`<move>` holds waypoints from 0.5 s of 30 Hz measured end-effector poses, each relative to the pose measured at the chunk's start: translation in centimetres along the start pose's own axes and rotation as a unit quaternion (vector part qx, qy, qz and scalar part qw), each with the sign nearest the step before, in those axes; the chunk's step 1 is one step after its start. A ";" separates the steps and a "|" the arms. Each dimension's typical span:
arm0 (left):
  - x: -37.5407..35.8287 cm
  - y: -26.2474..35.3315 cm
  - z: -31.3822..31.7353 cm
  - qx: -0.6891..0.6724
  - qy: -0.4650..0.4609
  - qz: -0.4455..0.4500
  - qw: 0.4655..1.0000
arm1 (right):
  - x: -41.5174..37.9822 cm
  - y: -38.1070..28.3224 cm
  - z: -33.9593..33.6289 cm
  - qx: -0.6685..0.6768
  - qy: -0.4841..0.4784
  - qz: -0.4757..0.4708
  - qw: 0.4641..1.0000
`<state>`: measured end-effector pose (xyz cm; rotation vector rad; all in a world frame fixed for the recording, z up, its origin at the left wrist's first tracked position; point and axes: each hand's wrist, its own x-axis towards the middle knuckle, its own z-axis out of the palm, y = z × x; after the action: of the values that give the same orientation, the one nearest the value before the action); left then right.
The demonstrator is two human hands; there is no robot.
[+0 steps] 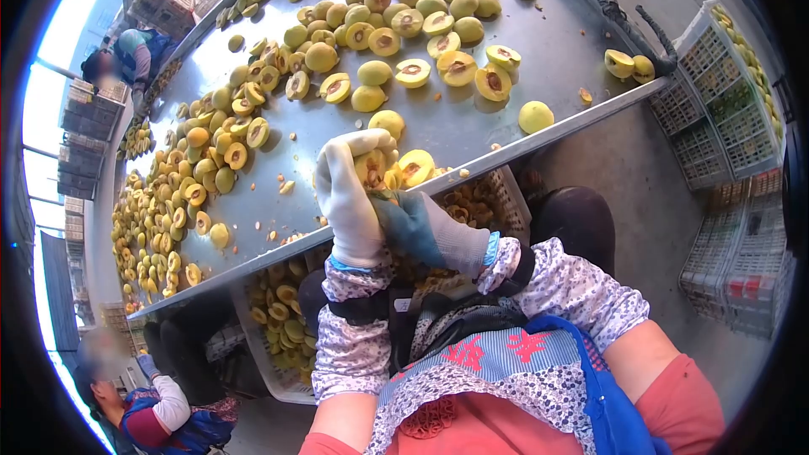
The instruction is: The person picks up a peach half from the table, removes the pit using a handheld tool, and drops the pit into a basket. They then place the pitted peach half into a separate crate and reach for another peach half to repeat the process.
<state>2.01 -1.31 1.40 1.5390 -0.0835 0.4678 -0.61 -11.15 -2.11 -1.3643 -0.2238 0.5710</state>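
My left hand (345, 198), in a white glove, curls around a yellow apricot-like fruit (371, 168) that is cut open, with brown inside. My right hand (434, 232), in a blue and grey glove, is closed and pressed up beside the left one, just below the fruit. Whatever its fingers hold is hidden. Both hands are at the near edge of a metal table (472, 131). Right behind them a halved fruit (415, 167) lies cut side up, and a whole yellow one (387, 124) sits just beyond.
Many whole and halved fruits (320, 57) spread over the table. Below its edge stand a crate of halves (282, 320) and another crate (510, 202). White crates (716, 101) are stacked at right. Two other people (168, 421) (143, 50) are at the left.
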 end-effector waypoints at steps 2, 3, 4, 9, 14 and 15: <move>0.2 0.4 0.0 -0.125 0.015 -0.086 0.988 | 0.1 0.2 0.4 0.052 0.016 -0.024 0.998; 0.3 0.3 -0.1 -0.125 0.017 -0.086 0.988 | -0.4 -1.2 0.3 0.051 0.014 -0.022 0.998; 0.5 0.2 -0.2 -0.178 0.030 -0.131 0.975 | -1.2 -3.1 -0.3 0.097 -0.031 0.049 0.994; 1.7 -0.1 -2.6 -0.174 -0.109 -0.176 0.963 | -0.9 -2.5 -0.7 0.071 -0.089 0.138 0.984; 1.1 -1.6 -2.2 -0.467 -0.193 -0.204 0.839 | -0.6 -1.4 -2.6 0.193 -0.207 0.167 0.945; 1.2 -1.6 -1.8 -0.511 -0.172 -0.212 0.815 | -0.8 -2.3 -3.2 0.229 -0.289 0.256 0.894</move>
<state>3.25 0.83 0.19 0.5110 -0.2239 -0.2308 0.81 -14.52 -0.38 -0.7523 -0.1878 1.3847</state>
